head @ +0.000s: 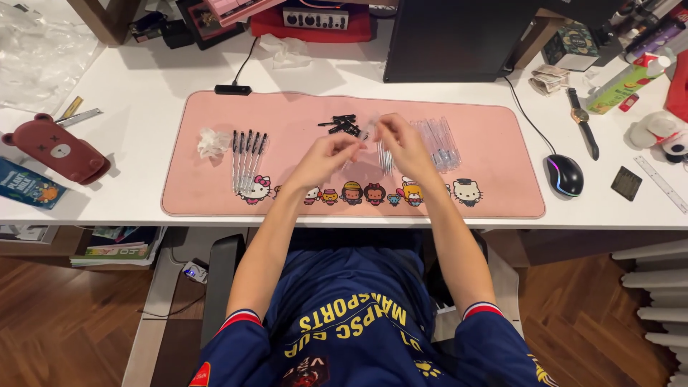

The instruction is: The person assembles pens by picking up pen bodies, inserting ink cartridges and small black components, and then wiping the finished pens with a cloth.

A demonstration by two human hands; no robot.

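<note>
Both hands are raised over a pink desk mat (494, 193) with cartoon figures along its front edge. My left hand (324, 156) and my right hand (399, 141) pinch the two ends of a clear pen barrel (365, 134) held between them. A row of several assembled pens (247, 159) lies on the mat's left side, next to a crumpled white tissue (212, 142). A pile of small black pen caps (342, 125) sits just behind the hands. Clear pen barrels (438, 141) lie in a bunch to the right of my right hand.
A computer mouse (565, 174), wristwatch (582, 127) and metal ruler (663, 184) lie right of the mat. A brown bear-shaped pencil case (56, 149) rests at the left. A black monitor base (451, 39) stands behind the mat. Clutter fills the back corners.
</note>
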